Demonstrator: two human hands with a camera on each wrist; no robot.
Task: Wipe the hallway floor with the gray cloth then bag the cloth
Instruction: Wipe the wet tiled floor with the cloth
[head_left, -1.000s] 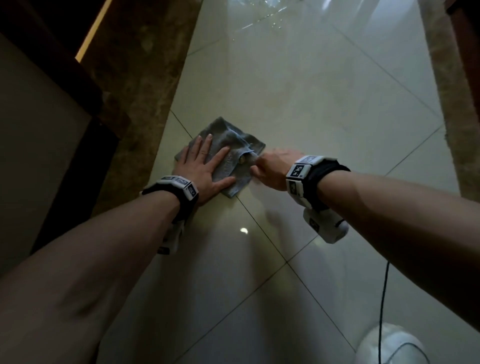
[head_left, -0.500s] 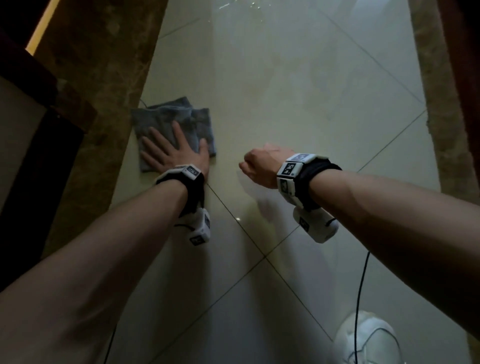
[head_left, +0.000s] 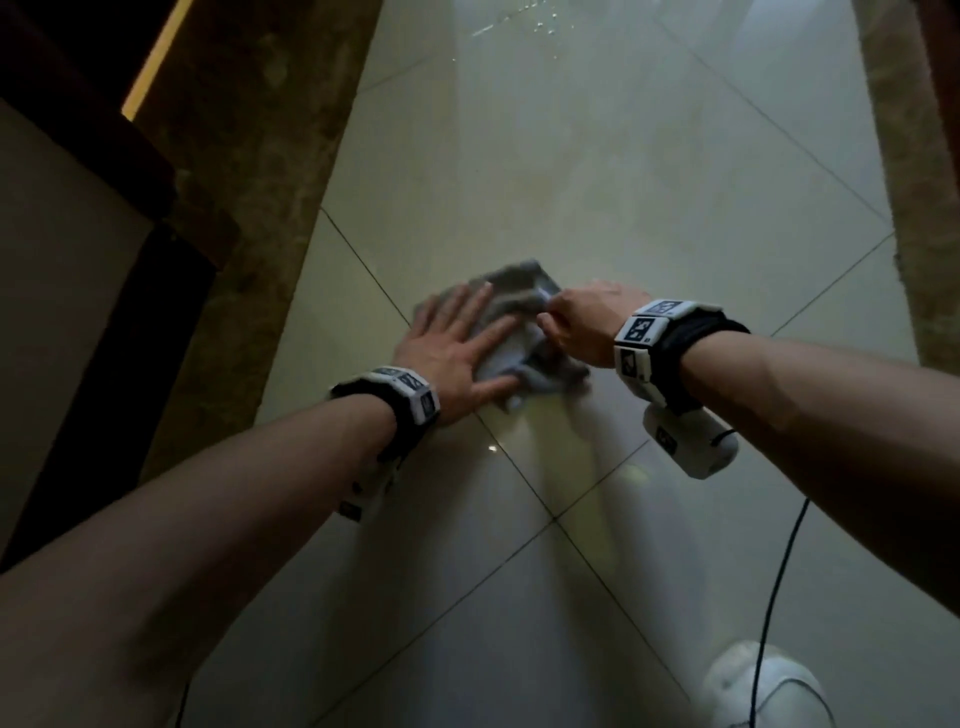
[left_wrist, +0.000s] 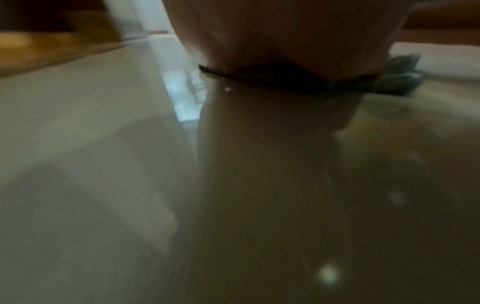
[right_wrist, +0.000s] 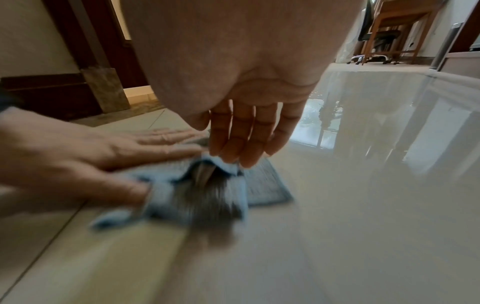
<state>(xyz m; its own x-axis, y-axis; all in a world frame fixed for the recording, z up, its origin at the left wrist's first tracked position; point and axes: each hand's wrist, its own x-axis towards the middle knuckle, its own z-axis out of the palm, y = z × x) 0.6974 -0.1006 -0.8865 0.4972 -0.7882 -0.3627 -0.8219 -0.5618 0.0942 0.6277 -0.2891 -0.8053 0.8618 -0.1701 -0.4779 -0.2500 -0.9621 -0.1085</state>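
Note:
The gray cloth (head_left: 519, 283) lies crumpled on the glossy pale tile floor (head_left: 597, 182), mid-hallway. My left hand (head_left: 457, 343) lies flat on the cloth's left part, fingers spread and straight, pressing it down. My right hand (head_left: 576, 322) is at the cloth's right edge. In the right wrist view its fingers (right_wrist: 241, 148) point straight down, and their tips touch a raised fold of the cloth (right_wrist: 265, 185), beside the flat left hand (right_wrist: 103, 152). The left wrist view shows only the heel of the left hand (left_wrist: 285, 41) on the cloth's edge (left_wrist: 397, 76).
A brown marble border (head_left: 234, 208) and a dark door frame (head_left: 104, 338) run along the left. Another brown border (head_left: 924, 260) runs along the right. A white shoe (head_left: 763, 686) and a black cable (head_left: 779, 571) are at bottom right. Wet streaks (head_left: 519, 21) glint far ahead.
Half a second ago the left hand had slid the cloth to the left border with the right hand off it. Now the cloth is back at mid-floor and the right fingers touch it.

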